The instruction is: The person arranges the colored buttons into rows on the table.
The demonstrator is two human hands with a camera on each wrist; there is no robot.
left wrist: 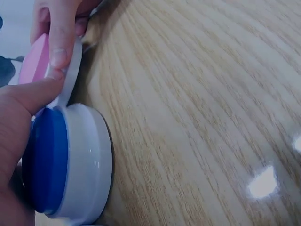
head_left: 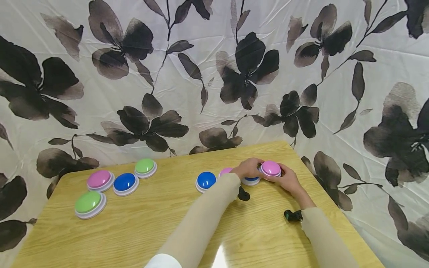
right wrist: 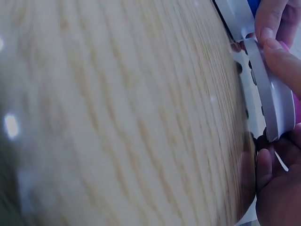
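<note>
A pink push button (head_left: pixel 270 168) with a white base is held between both hands near the far right of the table. My left hand (head_left: pixel 248 168) pinches its left side, and its thumb (left wrist: pixel 44 92) lies on the white rim. From the right, my right hand (head_left: pixel 289 179) grips the same button, with the thumb across the white base (right wrist: pixel 273 89). In the right wrist view that base stands tilted, its underside slightly off the wood. Directly under my left hand sits a blue push button (left wrist: pixel 47 160), partly covered by that hand in the head view.
Left of the hands are another blue button (head_left: pixel 206 180) and a pink one (head_left: pixel 225 171), half hidden by the left sleeve. Farther left stand two green buttons, a pink one (head_left: pixel 99 179) and a blue one (head_left: pixel 125 182). Floral cloth (head_left: pixel 201 74) hangs behind the wooden table (head_left: pixel 151 223).
</note>
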